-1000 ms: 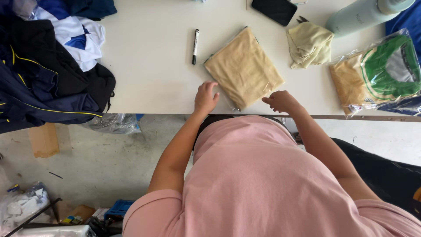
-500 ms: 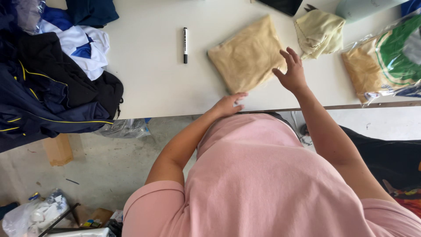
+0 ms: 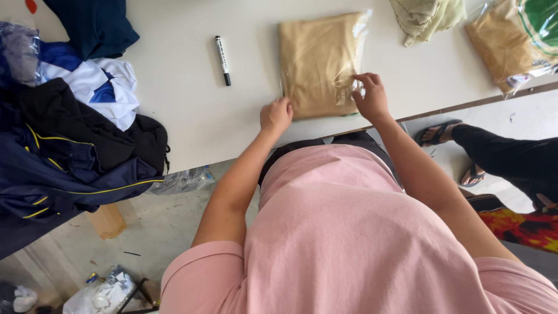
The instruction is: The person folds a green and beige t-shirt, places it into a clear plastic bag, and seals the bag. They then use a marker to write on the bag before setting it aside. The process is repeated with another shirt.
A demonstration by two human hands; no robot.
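A folded tan garment in a clear plastic bag (image 3: 317,61) lies flat on the white table (image 3: 180,110) in front of me. My left hand (image 3: 276,115) rests curled against the bag's near left corner. My right hand (image 3: 369,96) pinches the loose plastic at the bag's near right edge. A black marker (image 3: 222,60) lies on the table to the left of the bag.
Dark navy, black and white-blue clothes (image 3: 70,145) are heaped at the table's left end. A pale green cloth (image 3: 427,17) and another bagged tan and green garment (image 3: 514,38) lie at the far right. Another person's sandalled feet and dark legs (image 3: 494,157) are on the floor to the right.
The view shifted so the bagged garment lies more squarely in front of me. My right hand dropped from above the bag onto its near right edge. My left hand came up to its near left corner.
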